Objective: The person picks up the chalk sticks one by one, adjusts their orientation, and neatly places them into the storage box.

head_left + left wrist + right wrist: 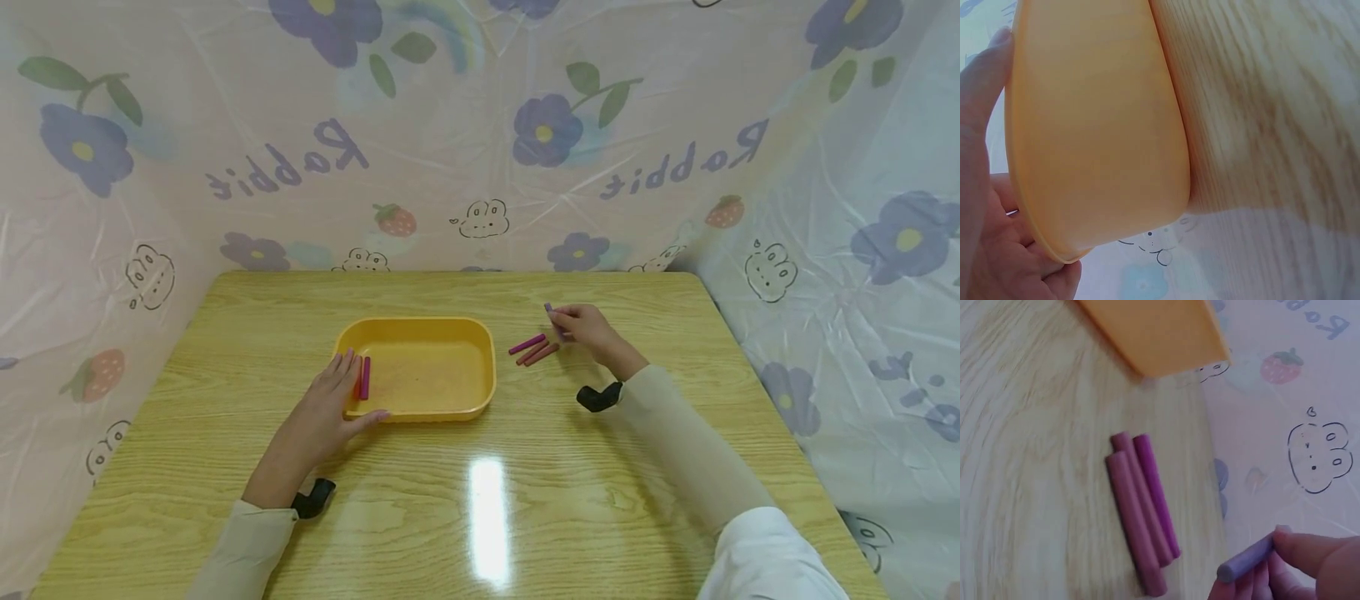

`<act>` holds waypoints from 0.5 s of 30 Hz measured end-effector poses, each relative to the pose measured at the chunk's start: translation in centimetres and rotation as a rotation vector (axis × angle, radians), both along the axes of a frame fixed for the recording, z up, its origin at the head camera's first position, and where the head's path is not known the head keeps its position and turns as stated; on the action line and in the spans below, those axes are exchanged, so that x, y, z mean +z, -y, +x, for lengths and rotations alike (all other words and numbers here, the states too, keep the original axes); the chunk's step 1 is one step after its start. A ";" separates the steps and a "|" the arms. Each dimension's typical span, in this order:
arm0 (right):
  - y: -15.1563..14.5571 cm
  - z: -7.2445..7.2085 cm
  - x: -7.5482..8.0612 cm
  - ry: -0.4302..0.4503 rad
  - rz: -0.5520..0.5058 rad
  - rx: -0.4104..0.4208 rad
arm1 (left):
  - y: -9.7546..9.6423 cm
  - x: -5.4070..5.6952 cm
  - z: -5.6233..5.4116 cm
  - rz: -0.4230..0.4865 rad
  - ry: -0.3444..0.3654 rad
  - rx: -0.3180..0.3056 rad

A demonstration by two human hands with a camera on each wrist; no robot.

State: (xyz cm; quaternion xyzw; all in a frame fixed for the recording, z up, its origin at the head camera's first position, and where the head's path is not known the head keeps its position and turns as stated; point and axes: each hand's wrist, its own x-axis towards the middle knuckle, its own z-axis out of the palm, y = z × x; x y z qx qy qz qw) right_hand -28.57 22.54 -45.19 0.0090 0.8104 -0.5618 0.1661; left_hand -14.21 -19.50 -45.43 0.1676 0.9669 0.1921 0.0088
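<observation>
My left hand [330, 400] holds the left end of a yellow plastic tray [450, 414], thumb along the near rim and fingers over the left rim. Beside those fingers, inside the tray, lies a magenta crayon-like stick [365, 379] with a red one [357, 388] partly hidden. To the right of the tray, my right hand [588, 329] pinches a purple crayon-like stick [1247, 559] between thumb and fingers. Close to this hand, a magenta stick [1157, 494] and two brownish-pink sticks [1132, 519] lie side by side on the table.
The wooden table [420, 517] carries the tray and sticks. A patterned plastic sheet [450, 150] rises behind the table and along both sides. Each wrist wears a black device, one [313, 498] on the left and one [598, 397] on the right.
</observation>
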 end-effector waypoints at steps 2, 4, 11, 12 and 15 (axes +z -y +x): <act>0.2 0.1 0.3 0.029 -0.064 -0.008 | 0.0 0.0 0.0 -0.004 -0.001 0.000; 0.4 0.3 0.6 0.043 -0.118 -0.004 | 0.0 0.0 0.0 -0.007 -0.003 0.001; 1.3 1.0 1.7 0.113 -0.340 -0.017 | 0.0 0.2 -0.1 -0.006 0.004 -0.006; 1.4 1.1 1.9 0.123 -0.362 -0.018 | -0.1 0.2 -0.2 -0.008 0.006 -0.007; 1.9 1.4 2.3 0.143 -0.411 -0.023 | -0.1 0.3 -0.2 -0.011 0.009 -0.011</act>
